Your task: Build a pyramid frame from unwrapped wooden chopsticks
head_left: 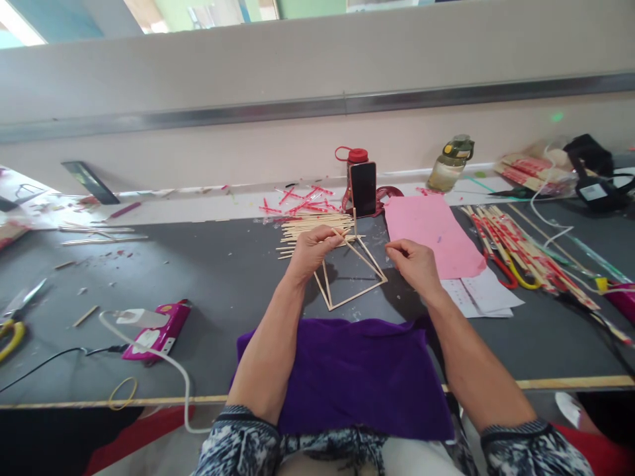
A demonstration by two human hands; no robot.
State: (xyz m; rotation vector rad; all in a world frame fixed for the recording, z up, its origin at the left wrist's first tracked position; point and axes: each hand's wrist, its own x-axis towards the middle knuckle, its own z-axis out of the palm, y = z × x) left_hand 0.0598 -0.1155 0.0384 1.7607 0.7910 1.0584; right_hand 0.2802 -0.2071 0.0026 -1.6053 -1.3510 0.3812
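My left hand point(317, 250) pinches a frame of thin wooden sticks point(360, 291) near its upper corner. The frame's sticks meet at angled corners, and its lower edge rests on the dark table. Held off to the right of the frame, my right hand point(415, 266) has its fingers pressed together; anything between them is too small to make out. Behind my left hand lies a pile of loose wooden sticks point(302, 229). A purple cloth point(357, 377) lies along the table edge below my forearms.
A phone point(364, 188) leans against a red-capped bottle point(357, 155). Pink paper point(431, 235) lies to the right, beside red-wrapped stick packs point(530, 244) and a green-lidded bottle point(451, 165). On the left are scissors point(20, 307) and a magenta power bank point(159, 334) with cables.
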